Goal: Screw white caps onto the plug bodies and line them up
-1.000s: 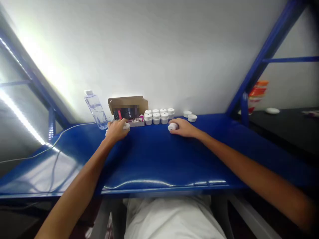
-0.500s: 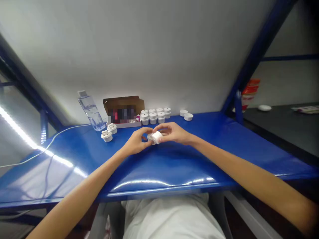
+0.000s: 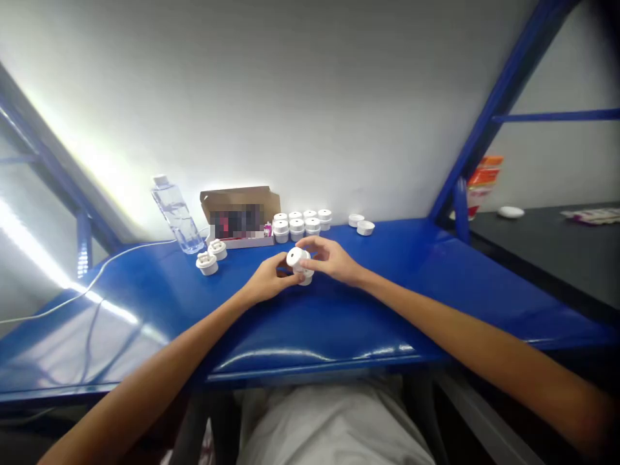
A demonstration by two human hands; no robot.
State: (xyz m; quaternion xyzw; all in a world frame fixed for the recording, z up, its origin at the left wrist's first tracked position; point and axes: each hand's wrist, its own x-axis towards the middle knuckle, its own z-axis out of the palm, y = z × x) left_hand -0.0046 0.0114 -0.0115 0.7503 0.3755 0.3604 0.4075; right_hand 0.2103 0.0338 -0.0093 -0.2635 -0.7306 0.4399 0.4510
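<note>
Between my hands, over the middle of the blue table, is a white round plastic fitting (image 3: 296,256). It is tilted, and its capped end with a small dark hole faces up and left. My left hand (image 3: 269,279) is closed on its lower left side, the thumb near the base. From the right, my right hand (image 3: 334,259) grips the cap part with thumb and fingers. Behind them stand several similar capped fittings (image 3: 296,227) in two rows. Two uncapped fittings (image 3: 207,262) sit to the left, and two loose white caps (image 3: 365,227) lie at the back right.
An open cardboard box (image 3: 271,194) with blurred contents stands by the wall. Left of it are a clear water bottle (image 3: 179,216) and a white cable (image 3: 121,254). The blue table (image 3: 339,323) ends at my lap. A dark surface (image 3: 547,248) adjoins at right.
The white fitting has turned between my hands: its cap pointed sideways before, and now its holed end faces up and left. Both hands still hold it in nearly the same place.
</note>
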